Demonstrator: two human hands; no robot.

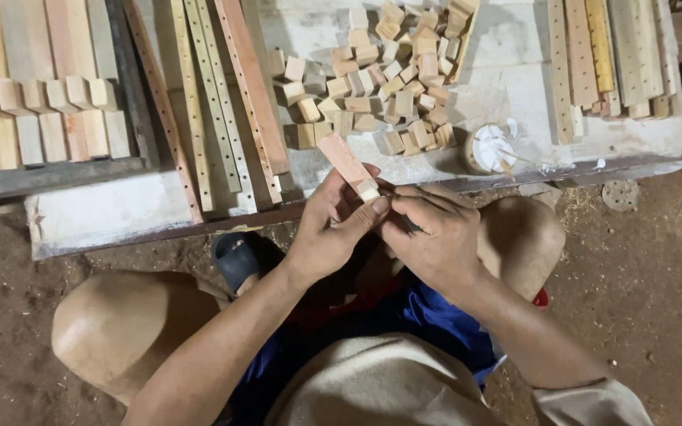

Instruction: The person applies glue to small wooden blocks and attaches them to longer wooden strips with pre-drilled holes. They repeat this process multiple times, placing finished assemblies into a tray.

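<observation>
A short wooden block (347, 166) — pale, pinkish-tan, rectangular with squared edges — is held tilted in the air, its long axis running from upper left down to lower right. Its lower end, lighter in colour, sits pinched in the grip of the left hand (333, 229); the upper end points toward the table. A thin dark tool (410, 224) — mostly hidden in the right hand (428, 237) — meets the block's lower end.

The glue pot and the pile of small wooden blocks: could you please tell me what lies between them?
Nothing: in the head view the glue pot sits right beside the pile of small wooden blocks, on the white board.
</observation>
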